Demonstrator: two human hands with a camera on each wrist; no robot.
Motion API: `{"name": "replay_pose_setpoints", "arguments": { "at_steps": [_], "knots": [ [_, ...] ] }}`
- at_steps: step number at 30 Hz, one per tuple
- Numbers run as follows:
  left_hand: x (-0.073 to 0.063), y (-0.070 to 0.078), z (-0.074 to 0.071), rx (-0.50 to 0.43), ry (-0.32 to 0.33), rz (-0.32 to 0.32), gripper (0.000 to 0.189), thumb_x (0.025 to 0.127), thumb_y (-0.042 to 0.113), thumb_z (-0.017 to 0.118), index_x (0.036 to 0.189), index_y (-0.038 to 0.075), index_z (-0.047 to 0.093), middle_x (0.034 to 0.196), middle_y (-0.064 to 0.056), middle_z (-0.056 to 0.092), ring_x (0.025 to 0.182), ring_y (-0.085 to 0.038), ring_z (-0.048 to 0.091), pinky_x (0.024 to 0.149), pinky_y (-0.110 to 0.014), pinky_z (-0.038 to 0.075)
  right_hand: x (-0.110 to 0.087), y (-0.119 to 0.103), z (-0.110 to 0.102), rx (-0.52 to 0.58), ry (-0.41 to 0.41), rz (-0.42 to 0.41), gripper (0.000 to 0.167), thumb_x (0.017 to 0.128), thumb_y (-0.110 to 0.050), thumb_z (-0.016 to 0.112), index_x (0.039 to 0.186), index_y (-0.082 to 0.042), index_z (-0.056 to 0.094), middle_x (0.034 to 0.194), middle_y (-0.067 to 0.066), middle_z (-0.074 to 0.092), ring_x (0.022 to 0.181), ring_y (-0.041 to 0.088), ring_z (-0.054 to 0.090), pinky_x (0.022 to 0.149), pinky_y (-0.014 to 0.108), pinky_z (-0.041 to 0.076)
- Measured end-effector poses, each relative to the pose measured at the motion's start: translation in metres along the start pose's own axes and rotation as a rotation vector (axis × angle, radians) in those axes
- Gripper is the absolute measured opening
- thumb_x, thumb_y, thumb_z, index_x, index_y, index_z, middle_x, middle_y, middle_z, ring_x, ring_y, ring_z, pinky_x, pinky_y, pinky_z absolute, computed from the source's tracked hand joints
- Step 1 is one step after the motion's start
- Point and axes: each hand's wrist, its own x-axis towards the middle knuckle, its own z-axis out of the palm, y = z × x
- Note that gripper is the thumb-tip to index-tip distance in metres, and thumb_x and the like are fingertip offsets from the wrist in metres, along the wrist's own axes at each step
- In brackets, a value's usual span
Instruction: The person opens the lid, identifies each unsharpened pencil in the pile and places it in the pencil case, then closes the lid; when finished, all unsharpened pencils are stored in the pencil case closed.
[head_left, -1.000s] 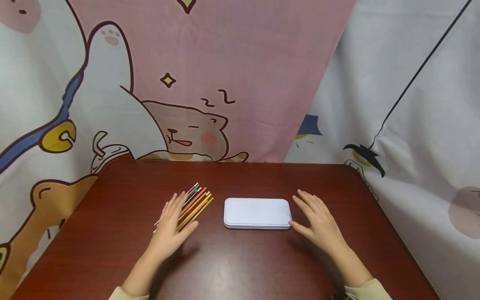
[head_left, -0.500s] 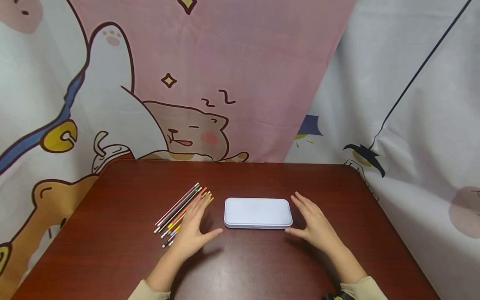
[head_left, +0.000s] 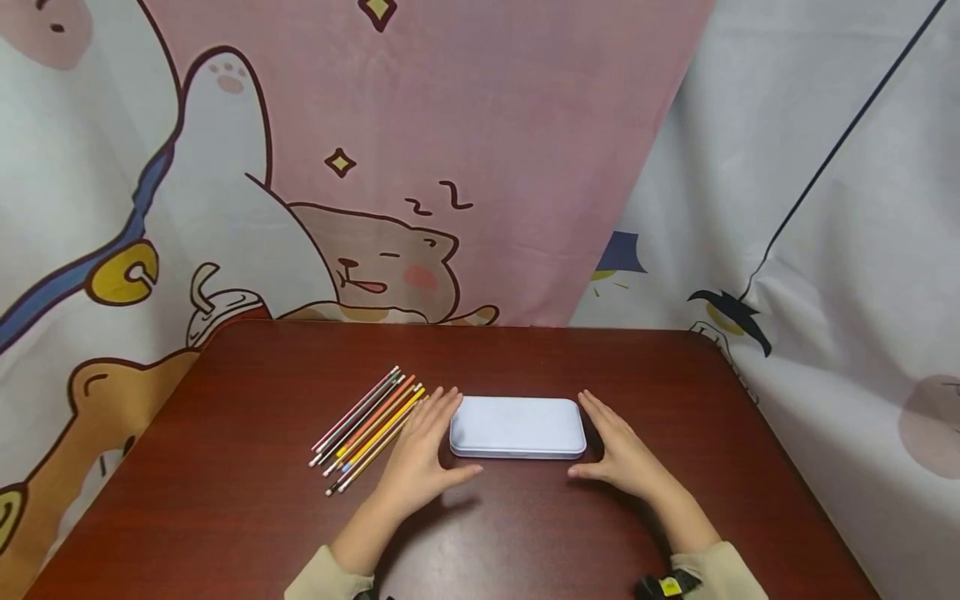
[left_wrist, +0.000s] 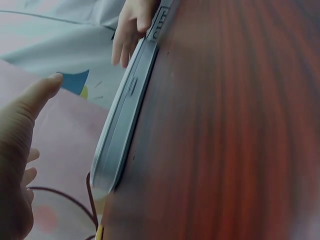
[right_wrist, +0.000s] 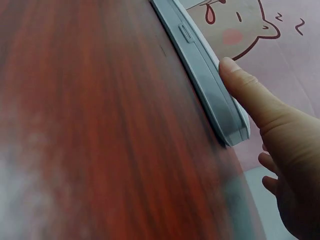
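A closed white pencil case (head_left: 517, 427) lies flat on the table, its long side facing me. My left hand (head_left: 418, 458) is at its left end, fingers extended and thumb spread. At the right end is my right hand (head_left: 622, 454), held in the same spread way. In the left wrist view the left hand (left_wrist: 20, 150) stays apart from the case (left_wrist: 122, 120), whose front edge has a small latch. From the right wrist, the right hand's thumb (right_wrist: 245, 85) appears close to the case (right_wrist: 210, 85); whether it touches cannot be told.
Several pencils (head_left: 367, 425) in different colours lie slantwise in a loose bundle left of the left hand. They rest on the reddish-brown wooden table (head_left: 525, 533). Behind the table's far edge hangs a printed cartoon cloth (head_left: 525, 167).
My left hand has moved right, from over the pencils to the case's left end, uncovering most of the pencils. My right hand has shifted slightly left. The case has stayed in place.
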Motion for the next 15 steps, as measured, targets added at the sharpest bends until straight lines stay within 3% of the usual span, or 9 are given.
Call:
{"name": "replay_pose_setpoints", "arguments": {
  "at_steps": [8,15],
  "knots": [
    [0.013,0.01,0.02,0.051,-0.054,0.091,0.098,0.066,0.046,0.084,0.144,0.006,0.04,0.148,-0.011,0.039,0.139,-0.028,0.027,0.112,-0.045,0.016,0.005,0.009,0.007,0.117,-0.037,0.066,0.124,0.058,-0.042,0.09,0.15,0.0,0.019,0.152,0.023,0.022,0.138,0.04,0.022,0.106,0.059,0.022],
    [0.021,0.014,0.036,0.125,-0.157,0.125,0.095,0.07,0.05,0.08,0.146,0.009,0.039,0.15,-0.008,0.037,0.14,-0.026,0.025,0.112,-0.045,0.019,0.007,0.015,0.013,0.147,-0.032,0.071,0.122,0.06,-0.042,0.089,0.15,0.0,0.019,0.151,0.024,0.025,0.137,0.04,0.024,0.105,0.058,0.023]
  ]
}}
